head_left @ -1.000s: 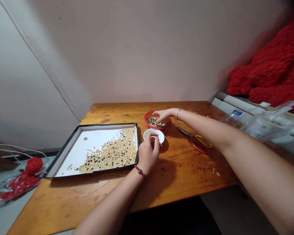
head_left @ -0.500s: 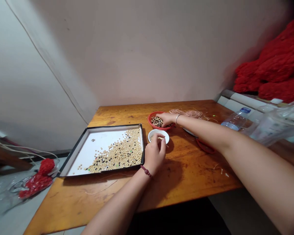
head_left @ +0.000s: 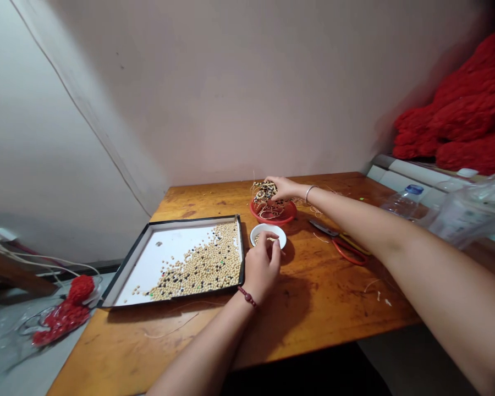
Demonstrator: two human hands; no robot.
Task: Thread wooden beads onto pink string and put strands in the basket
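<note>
My right hand (head_left: 284, 190) grips a tangled bunch of beaded strings (head_left: 265, 192) above a red plastic bowl (head_left: 284, 214). Some strands hang down into the bowl, and loose thread ends stick up. My left hand (head_left: 264, 259) is at the near rim of a small white bowl (head_left: 279, 235), thumb and fingertips drawn together; what they pinch is too small to make out. Pale beads lie in the white bowl. Left of it, a black-edged tray (head_left: 165, 242) holds many cream beads (head_left: 206, 264) mixed with dark and a few green ones.
Scissors (head_left: 346, 247) with red and yellow handles lie under my right forearm. Pinkish thread (head_left: 313, 206) is behind my right wrist. A clear bottle (head_left: 406, 201) and plastic bag (head_left: 470, 212) stand at the right. Red yarn (head_left: 457, 115) is piled beyond, on the wooden table's (head_left: 305, 324) right side.
My right hand has come up out of the red bowl, lifting the bunch of beaded strings. My left hand keeps its pinch by the white bowl. The scissors show more fully.
</note>
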